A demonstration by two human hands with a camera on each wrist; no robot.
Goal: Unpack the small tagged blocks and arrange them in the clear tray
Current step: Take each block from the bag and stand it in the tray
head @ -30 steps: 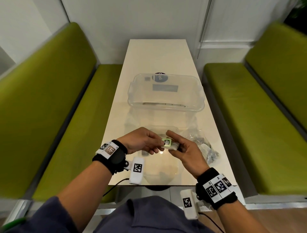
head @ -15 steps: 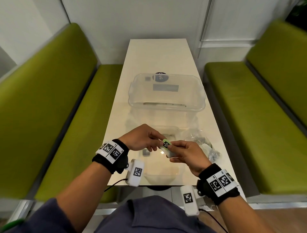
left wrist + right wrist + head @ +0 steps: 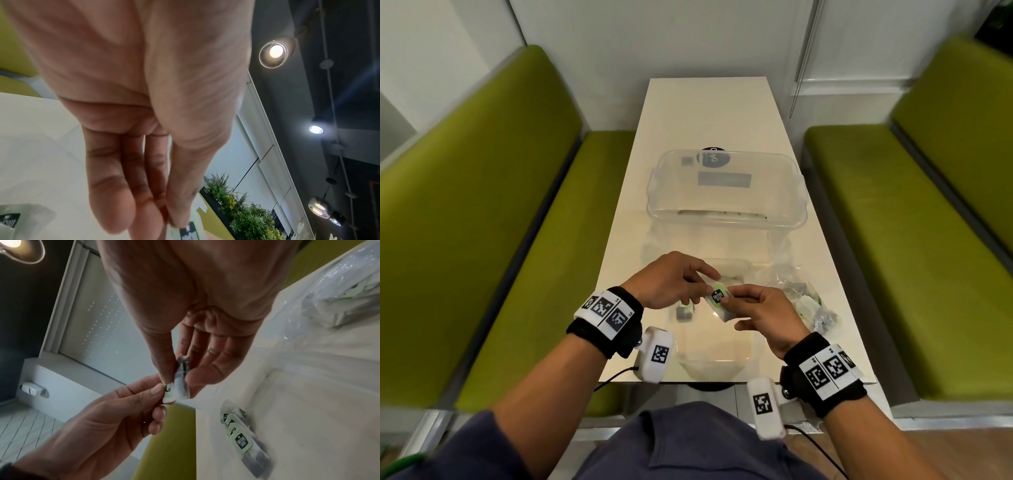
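Observation:
A small block with a green tag and black label (image 3: pixel 717 297) hangs over the near end of the table, held by both hands. My right hand (image 3: pixel 729 301) pinches the block (image 3: pixel 180 379) between thumb and fingers. My left hand (image 3: pixel 710 279) pinches its tag end (image 3: pixel 165 390) with thumb and forefinger. Below them lies the shallow clear tray (image 3: pixel 712 366). Several tagged blocks (image 3: pixel 240 436) lie in a row at its left side (image 3: pixel 685 311). In the left wrist view the palm hides most of the pinch; only a dark label (image 3: pixel 189 232) shows.
A large clear bin (image 3: pixel 726 219) stands beyond the tray, mid-table. A crumpled clear bag with more blocks (image 3: pixel 806 305) lies to the right of my right hand, near the table's right edge. Green benches flank the narrow white table (image 3: pixel 709 113).
Both hands have kept hold of the block. It has tilted a little, and my right hand has turned so that its thumb lies on top.

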